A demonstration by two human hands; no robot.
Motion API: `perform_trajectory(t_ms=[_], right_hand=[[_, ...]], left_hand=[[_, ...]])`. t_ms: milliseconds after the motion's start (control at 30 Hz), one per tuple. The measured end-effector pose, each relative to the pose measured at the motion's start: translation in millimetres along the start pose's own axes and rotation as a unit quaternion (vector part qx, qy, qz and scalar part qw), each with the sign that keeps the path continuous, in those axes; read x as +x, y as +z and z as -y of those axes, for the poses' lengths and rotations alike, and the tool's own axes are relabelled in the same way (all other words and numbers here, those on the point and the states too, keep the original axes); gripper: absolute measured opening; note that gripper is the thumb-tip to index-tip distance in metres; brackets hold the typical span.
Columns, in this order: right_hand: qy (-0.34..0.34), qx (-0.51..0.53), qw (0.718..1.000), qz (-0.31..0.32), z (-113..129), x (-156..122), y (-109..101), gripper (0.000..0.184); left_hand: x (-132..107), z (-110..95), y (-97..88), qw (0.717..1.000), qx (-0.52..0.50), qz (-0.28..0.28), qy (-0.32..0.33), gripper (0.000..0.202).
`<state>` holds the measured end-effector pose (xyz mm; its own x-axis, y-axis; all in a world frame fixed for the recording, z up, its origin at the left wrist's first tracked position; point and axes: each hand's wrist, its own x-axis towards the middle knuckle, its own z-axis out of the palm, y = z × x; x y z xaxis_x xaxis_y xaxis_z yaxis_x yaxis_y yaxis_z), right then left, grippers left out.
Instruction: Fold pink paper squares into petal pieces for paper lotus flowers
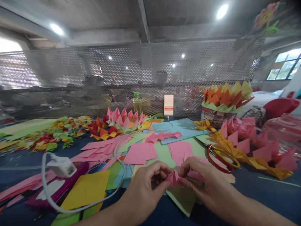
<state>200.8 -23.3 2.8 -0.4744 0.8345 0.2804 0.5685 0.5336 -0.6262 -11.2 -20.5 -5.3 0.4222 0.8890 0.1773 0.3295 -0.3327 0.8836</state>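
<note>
Wht cable (pixel 124 175) crosses yellow sheets (pixel 87 190) near L, loop just L of my L hand (pixel 149 183): nearest obstruction. Scissors (pixel 208 153) R, beyond my R hand (pixel 203 180). Pink sheets (pixel 141 153) on far side. Pink folded piece (pixel 174 177) near ctr., betw. hands, peak up; long axis can't tell, ends covered. Thumb + fingers of both hands pinching it.

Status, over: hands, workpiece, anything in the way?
Left hand and right hand pinching folded pink paper. White cable looped to the left, scissors beyond right hand. No visible obstruction between hands.
</note>
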Motion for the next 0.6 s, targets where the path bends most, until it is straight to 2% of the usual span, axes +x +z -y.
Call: perform_trajectory(t_ms=[267,600], right_hand=[[0.019,-0.012,1.000,0.001,-0.8,1.7,0.3,0.006],[0.012,-0.005,1.000,0.006,-0.8,0.3,2.6,0.001]], left_hand=[[0.0,-1.4,0.8,1.000,0.015,0.004,-0.009,0.021],[-0.7,-0.8,1.7,0.999,0.033,0.001,-0.005,0.023]])
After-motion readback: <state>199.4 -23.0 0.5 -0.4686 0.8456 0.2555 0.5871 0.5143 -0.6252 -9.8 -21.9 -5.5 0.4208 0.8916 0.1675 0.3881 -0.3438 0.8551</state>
